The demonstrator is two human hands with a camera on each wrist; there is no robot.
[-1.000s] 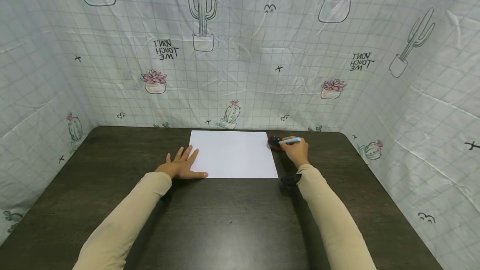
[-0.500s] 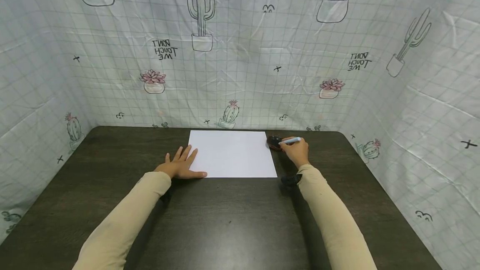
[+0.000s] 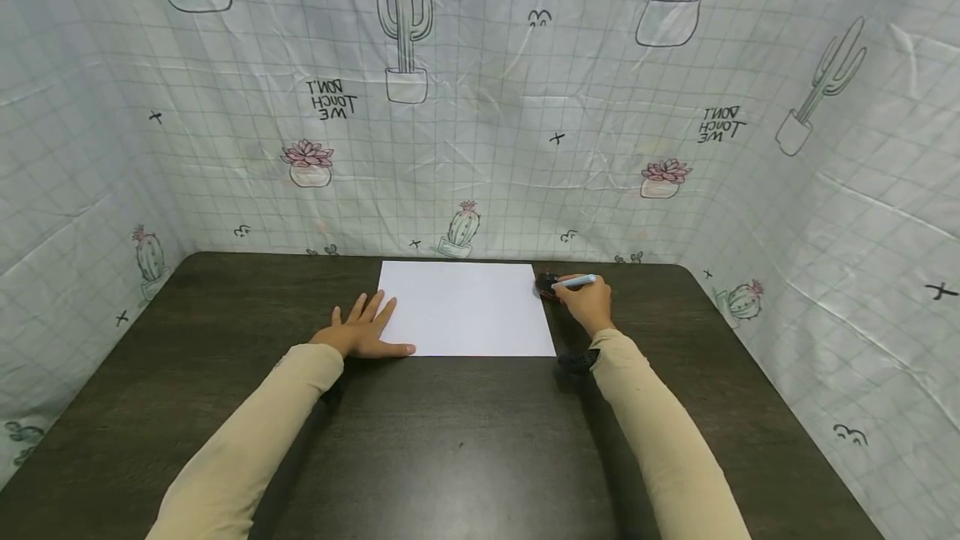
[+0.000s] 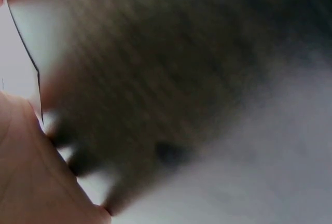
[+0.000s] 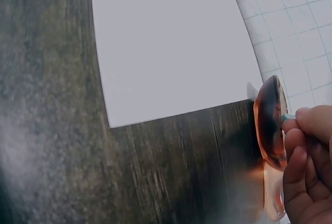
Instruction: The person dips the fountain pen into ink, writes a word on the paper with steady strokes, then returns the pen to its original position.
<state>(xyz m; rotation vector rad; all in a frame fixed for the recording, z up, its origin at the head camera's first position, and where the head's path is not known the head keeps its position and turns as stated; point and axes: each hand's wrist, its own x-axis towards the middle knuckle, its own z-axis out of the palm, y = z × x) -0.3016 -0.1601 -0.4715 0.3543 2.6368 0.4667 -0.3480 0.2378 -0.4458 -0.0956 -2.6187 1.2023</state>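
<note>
A blank white sheet of paper lies flat at the table's far edge. My left hand rests palm down with fingers spread over its near left corner. My right hand pinches a slim light blue pen-like stick between thumb and fingers. Its front end points down at a small, glossy dark object beside the sheet's right edge. In the right wrist view this dark object has amber, see-through edges, and a clear part shows below it. Most of the stick is hidden by my fingers there.
The dark wooden table spreads toward me and to both sides. Behind it and along the sides hangs a white grid cloth printed with cacti. A black wrist-worn device sits under my right wrist.
My right hand has shifted slightly left with the light blue stick, closer over the dark object. The left hand and the paper stay in place.
</note>
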